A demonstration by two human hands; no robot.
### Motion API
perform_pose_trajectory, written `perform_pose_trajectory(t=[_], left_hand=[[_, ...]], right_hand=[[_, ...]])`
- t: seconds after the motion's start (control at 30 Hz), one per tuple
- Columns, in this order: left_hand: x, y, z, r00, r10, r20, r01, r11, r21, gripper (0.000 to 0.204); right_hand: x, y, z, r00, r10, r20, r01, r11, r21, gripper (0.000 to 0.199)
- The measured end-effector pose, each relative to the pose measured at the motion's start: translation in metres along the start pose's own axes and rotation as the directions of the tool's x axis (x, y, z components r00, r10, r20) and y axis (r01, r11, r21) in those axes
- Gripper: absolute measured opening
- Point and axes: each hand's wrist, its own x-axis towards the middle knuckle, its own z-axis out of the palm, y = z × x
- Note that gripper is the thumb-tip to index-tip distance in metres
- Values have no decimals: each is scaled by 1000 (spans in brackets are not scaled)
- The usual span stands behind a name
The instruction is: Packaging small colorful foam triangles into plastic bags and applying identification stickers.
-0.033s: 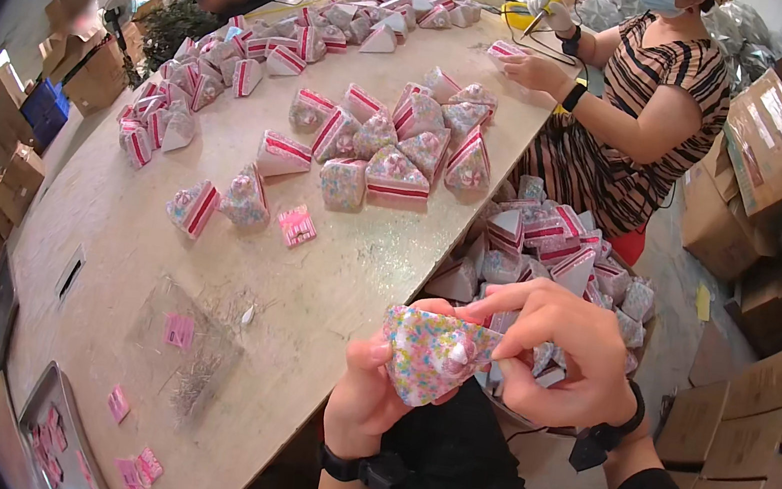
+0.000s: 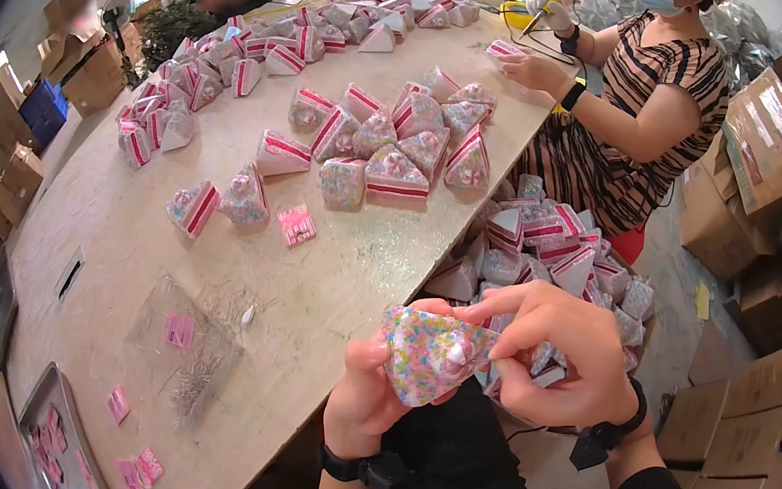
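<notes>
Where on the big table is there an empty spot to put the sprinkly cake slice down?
Bare wood lies between the small pink tag and the near table edge, right by the left hand. More lies between the clear plastic sheet and the lone slice. The middle cluster of slices is crowded, and so is the bin of slices beside the right hand.

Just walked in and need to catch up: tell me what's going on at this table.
The person holds a sprinkle-covered cake-slice ornament in the left hand, while the right hand pinches its pink centre. Finished slices lie spread over the wooden table, more fill a bin beside it, and pink tags lie nearby. A co-worker in a striped dress works across the table.
</notes>
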Motion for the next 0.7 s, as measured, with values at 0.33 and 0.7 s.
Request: perform_pose_trajectory(t=[0.33, 0.7], left_hand=[[-13, 5, 18, 979, 24, -201, 2, 992, 126, 80], [-23, 13, 8, 981, 59, -184, -36, 991, 127, 69]], right_hand=[[-2, -4, 9, 997, -6, 71, 12, 996, -88, 19], [-1, -4, 22, 997, 50, 64, -47, 998, -40, 16]])
